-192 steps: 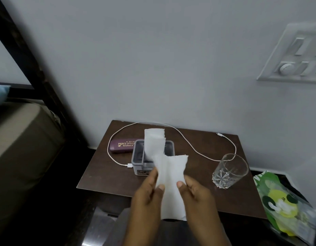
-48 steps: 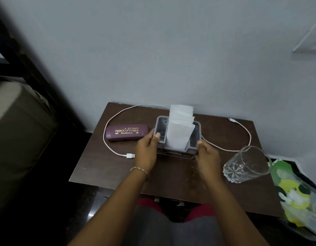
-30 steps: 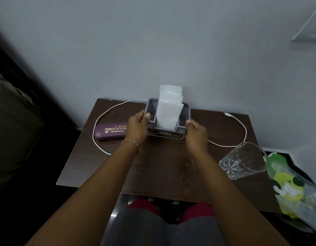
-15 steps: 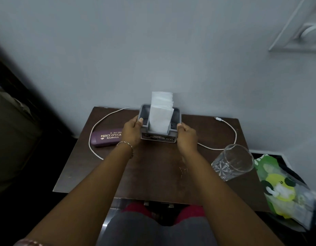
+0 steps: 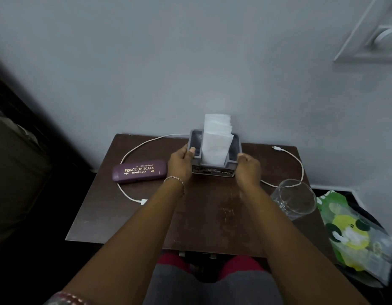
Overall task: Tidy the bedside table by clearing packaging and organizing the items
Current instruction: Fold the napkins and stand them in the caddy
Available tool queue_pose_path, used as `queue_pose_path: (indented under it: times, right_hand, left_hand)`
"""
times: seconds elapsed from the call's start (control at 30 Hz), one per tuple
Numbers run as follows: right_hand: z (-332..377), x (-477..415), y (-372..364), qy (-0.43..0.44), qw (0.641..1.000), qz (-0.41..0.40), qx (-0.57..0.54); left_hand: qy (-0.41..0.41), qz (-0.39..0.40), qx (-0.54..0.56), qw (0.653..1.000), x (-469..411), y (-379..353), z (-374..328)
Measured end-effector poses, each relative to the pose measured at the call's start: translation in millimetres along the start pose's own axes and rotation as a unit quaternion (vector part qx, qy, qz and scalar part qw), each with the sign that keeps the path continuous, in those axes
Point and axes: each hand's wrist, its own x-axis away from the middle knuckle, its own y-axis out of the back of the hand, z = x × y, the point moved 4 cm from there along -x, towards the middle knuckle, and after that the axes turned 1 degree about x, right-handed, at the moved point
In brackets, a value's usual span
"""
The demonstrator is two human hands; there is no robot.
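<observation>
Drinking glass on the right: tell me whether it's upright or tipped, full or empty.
The drinking glass stands upright on the table, rim up, and looks empty: no liquid line is visible.

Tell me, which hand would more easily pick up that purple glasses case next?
Probably the left hand: it grips the gray tissue holder right beside the purple glasses case, while the right hand is across the holder.

Dark wood bedside table (image 5: 204, 219) is carrying grey tissue holder (image 5: 212, 169), purple glasses case (image 5: 139, 171), white cable (image 5: 297, 164), clear glass (image 5: 295, 200) at right edge.
</observation>
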Motion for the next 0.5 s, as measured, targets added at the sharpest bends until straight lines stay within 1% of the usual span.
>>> queue_pose_path:
  times: [0.13,0.27,0.4,0.43,0.5]
  right_hand:
    - [-4.9,-12.4,18.8,-0.005,0.998,-0.053,0.036]
    - [-5.6,-19.3,27.6,-0.024,0.995,-0.079,0.057]
    - [-1.5,-6.2,28.2,-0.037,0.995,-0.086,0.028]
    - [-1.2,2.9,26.9,-0.031,0.996,-0.078,0.024]
    - [-1.2,31.4,27.4,0.006,0.998,-0.057,0.026]
  left_hand:
    - [0.011,0.017,0.003,1.000,0.7,-27.1,6.2]
    - [0.015,0.017,-0.004,1.000,6.9,-45.5,1.4]
    - [0.026,0.020,-0.005,0.999,12.5,-48.4,-3.4]
    - [0.033,0.011,-0.006,0.999,16.1,-45.8,-3.2]
    - [0.018,-0.042,-0.013,0.999,26.8,-36.4,1.5]
